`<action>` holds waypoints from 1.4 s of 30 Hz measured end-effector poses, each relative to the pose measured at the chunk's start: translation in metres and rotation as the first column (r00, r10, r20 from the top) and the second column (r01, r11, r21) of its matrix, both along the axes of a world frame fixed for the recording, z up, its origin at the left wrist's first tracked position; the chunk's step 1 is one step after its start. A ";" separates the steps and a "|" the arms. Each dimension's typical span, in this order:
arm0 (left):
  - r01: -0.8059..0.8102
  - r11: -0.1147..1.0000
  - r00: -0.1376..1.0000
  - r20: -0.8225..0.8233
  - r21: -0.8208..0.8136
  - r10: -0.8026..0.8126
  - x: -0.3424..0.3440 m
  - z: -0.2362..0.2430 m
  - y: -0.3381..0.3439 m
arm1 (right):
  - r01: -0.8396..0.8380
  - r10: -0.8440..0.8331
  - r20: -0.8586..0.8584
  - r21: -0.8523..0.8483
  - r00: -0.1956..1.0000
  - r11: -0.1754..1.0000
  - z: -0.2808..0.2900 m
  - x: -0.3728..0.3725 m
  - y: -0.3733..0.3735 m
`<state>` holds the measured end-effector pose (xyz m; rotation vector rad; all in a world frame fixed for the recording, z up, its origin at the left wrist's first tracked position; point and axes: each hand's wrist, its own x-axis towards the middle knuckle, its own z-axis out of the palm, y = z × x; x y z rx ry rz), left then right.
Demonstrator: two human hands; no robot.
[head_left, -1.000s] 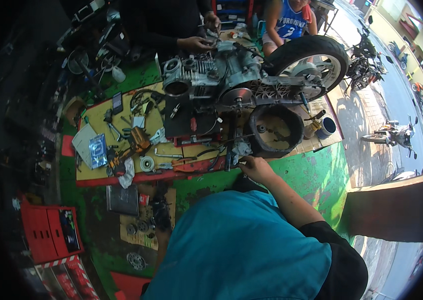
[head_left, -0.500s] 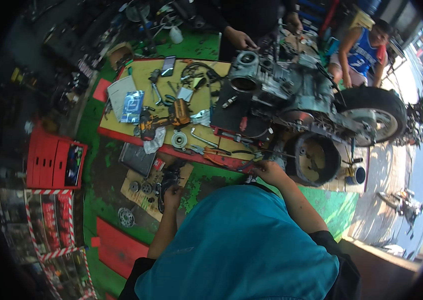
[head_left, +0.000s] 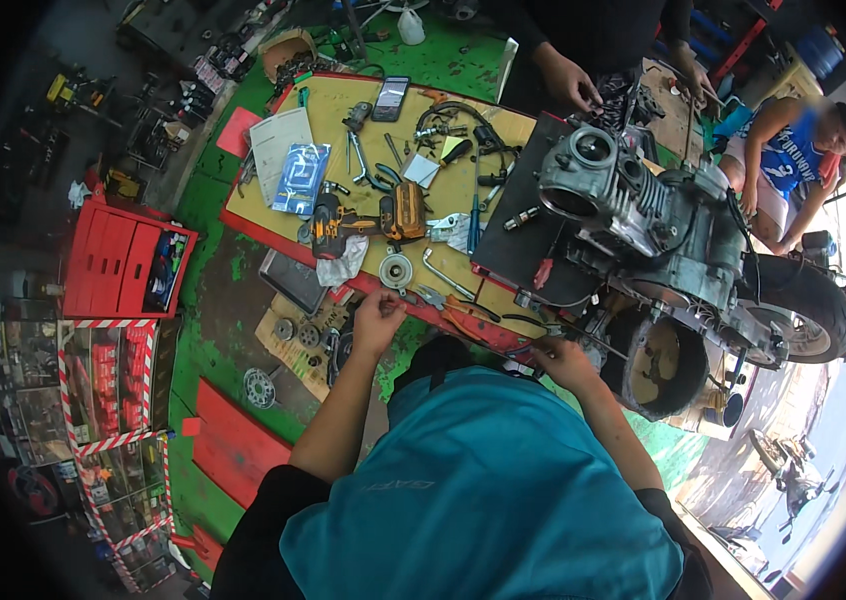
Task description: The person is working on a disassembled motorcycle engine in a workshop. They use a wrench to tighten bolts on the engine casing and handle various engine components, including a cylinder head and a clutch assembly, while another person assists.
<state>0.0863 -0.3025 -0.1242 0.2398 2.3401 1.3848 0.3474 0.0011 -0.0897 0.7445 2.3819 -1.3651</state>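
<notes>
My left hand [head_left: 379, 318] is at the bench's red front edge, fingers curled, just below a round metal part [head_left: 395, 269] and left of orange-handled pliers [head_left: 456, 315]; what it holds, if anything, is unclear. My right hand [head_left: 558, 358] is at the same edge, fingers bent around something I cannot make out, beside a black tub [head_left: 621, 370] with murky contents. An engine with rear wheel [head_left: 643, 230] rests at the bench's right. Cordless power tools [head_left: 401, 210], wrenches, papers [head_left: 273, 160] and a phone [head_left: 390, 98] lie on the yellow top [head_left: 338, 140].
A co-worker's hands [head_left: 573, 82] are beyond the engine; a seated person [head_left: 783, 165] is at right. Below left are gears on cardboard [head_left: 288, 340], a red tool chest [head_left: 113, 260] and striped display shelves [head_left: 108, 390]. Parked motorcycles [head_left: 798, 470] stand outside at right.
My left hand has risen from the dark part on the floor to the bench edge. The view has turned, shifting the engine rightward. My right hand stays at the edge.
</notes>
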 end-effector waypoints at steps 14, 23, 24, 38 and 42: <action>0.528 0.839 0.840 -0.064 -0.136 -0.539 -0.142 0.019 0.013 | -0.178 0.230 -0.049 0.485 0.972 0.856 -0.064 -0.239 -0.115; 0.558 0.829 0.818 0.141 0.045 -0.558 -0.173 0.007 -0.014 | -0.143 0.156 0.008 0.450 0.988 0.882 -0.031 -0.258 -0.126; 0.575 0.816 0.810 0.104 0.057 -0.577 -0.172 0.009 -0.010 | -0.144 0.172 -0.019 0.461 0.985 0.875 -0.017 -0.255 -0.127; 0.934 0.245 0.263 -0.039 0.260 -0.964 -0.100 0.120 0.171 | 0.687 -0.891 -0.442 -0.616 0.106 0.387 0.108 -0.179 -0.079; 0.953 0.205 0.241 -0.150 0.222 -0.959 -0.093 0.110 0.206 | 0.801 -0.874 -0.471 -0.473 0.123 0.368 0.117 -0.174 -0.055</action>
